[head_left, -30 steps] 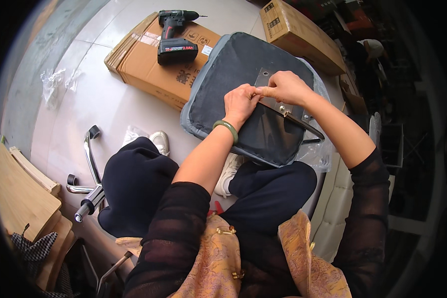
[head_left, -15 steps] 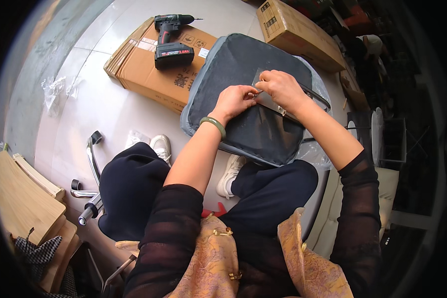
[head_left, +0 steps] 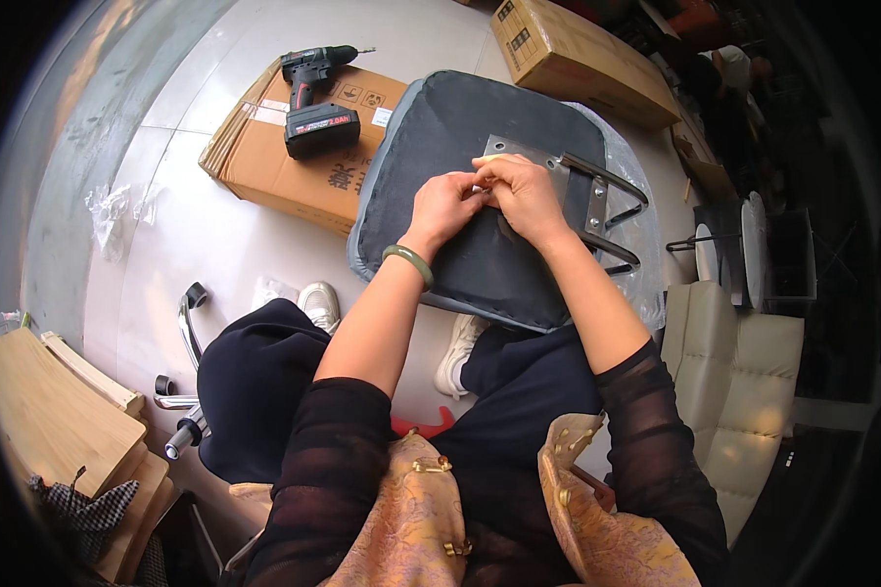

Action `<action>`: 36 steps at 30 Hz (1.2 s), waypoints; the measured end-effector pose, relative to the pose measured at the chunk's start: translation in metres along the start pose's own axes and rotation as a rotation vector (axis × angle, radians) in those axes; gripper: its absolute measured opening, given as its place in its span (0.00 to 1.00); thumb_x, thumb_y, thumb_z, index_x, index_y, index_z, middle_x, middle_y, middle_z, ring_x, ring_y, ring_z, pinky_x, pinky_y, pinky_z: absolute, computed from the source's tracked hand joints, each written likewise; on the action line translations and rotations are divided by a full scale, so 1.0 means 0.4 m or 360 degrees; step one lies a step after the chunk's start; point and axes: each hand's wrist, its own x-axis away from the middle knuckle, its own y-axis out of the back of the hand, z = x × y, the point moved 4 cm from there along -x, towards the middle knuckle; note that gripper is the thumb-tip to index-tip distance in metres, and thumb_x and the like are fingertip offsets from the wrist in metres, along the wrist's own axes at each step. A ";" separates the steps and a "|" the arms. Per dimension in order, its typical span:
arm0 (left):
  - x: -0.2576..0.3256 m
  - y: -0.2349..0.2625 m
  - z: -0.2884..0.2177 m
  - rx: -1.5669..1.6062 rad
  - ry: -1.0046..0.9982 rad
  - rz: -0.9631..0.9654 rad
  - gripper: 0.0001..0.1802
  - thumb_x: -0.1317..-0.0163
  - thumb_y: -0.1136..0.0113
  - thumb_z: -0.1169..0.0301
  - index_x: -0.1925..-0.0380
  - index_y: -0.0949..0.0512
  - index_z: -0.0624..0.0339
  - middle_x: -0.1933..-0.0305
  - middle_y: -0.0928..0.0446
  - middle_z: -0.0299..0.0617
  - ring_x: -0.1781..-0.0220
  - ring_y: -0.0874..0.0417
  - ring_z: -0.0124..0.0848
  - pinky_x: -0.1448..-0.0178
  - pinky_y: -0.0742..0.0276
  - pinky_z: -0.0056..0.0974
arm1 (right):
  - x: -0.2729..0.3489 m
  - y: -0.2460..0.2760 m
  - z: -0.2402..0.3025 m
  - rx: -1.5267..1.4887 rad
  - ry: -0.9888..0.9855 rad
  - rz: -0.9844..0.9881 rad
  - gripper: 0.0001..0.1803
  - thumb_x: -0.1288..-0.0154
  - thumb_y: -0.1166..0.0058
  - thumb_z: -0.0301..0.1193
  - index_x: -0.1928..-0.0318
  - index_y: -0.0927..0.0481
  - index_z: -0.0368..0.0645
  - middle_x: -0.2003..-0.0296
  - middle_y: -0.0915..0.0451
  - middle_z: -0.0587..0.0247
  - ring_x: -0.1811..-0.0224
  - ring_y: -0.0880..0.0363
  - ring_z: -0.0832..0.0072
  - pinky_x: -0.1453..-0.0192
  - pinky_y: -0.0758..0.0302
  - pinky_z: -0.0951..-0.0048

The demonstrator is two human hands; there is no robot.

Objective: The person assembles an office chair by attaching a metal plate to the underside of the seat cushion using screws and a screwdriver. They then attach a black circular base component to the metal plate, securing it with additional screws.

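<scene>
Both hands meet at the middle of an upturned dark seat cushion [head_left: 460, 196] that leans across the person's knees, its underside facing up. Fixed flat against that underside is a grey metal plate [head_left: 548, 166] with two bent rods [head_left: 612, 210] running off its right side, so the bracket looks already placed on the cushion; whether it is fastened down cannot be told, since no screw heads show clearly. The left hand [head_left: 447, 203], with a green bangle [head_left: 408, 262] at the wrist, is curled with its fingertips pinched together against the plate's lower left edge. The right hand [head_left: 521, 194] is likewise bunched, its fingers pressed close beside those of the left, and a small pale bit shows at the top of its knuckles, too small to name. Neither hand is spread flat; both appear closed on something tiny between them, most likely a small fitting, though the object itself stays hidden. A cordless drill [head_left: 315, 93] lies untouched on a flattened cardboard box [head_left: 294, 166] on the floor just left of the cushion, well out of either hand's hold, which suggests that any driving work is not in hand at this instant. Another cardboard box [head_left: 568, 49] sits beyond the cushion.
</scene>
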 end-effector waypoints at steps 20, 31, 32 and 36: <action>0.008 -0.019 0.001 0.0019 -0.0126 -0.0270 0.13 0.45 0.33 0.60 0.63 0.16 0.53 0.69 0.20 0.41 0.67 0.18 0.39 0.62 0.25 0.40 | 0.024 -0.027 -0.122 -0.0674 -0.0242 -0.0246 0.05 0.43 0.38 0.20 0.69 0.22 0.35 0.69 0.22 0.62 0.68 0.22 0.76 0.64 0.25 0.75; 0.004 -0.019 0.006 0.0063 -0.0061 -0.0283 0.12 0.44 0.35 0.60 0.66 0.17 0.54 0.69 0.19 0.43 0.66 0.17 0.40 0.61 0.24 0.40 | 0.026 -0.026 -0.107 -0.0563 -0.0188 -0.0115 0.04 0.40 0.40 0.23 0.64 0.20 0.37 0.63 0.23 0.63 0.65 0.24 0.76 0.59 0.27 0.74; 0.008 -0.020 0.002 0.0081 -0.0045 -0.0344 0.11 0.44 0.35 0.60 0.67 0.16 0.54 0.70 0.19 0.42 0.66 0.17 0.40 0.62 0.24 0.40 | 0.031 -0.026 -0.107 -0.0575 -0.0230 -0.0115 0.05 0.41 0.39 0.23 0.64 0.20 0.37 0.64 0.23 0.63 0.64 0.24 0.77 0.59 0.26 0.74; 0.014 -0.026 -0.013 -0.0013 0.0025 -0.0458 0.10 0.44 0.36 0.61 0.67 0.17 0.53 0.72 0.19 0.41 0.69 0.17 0.38 0.62 0.24 0.39 | 0.038 -0.027 -0.116 -0.0466 -0.0323 -0.0202 0.08 0.45 0.34 0.23 0.65 0.20 0.36 0.65 0.22 0.66 0.65 0.23 0.79 0.60 0.24 0.76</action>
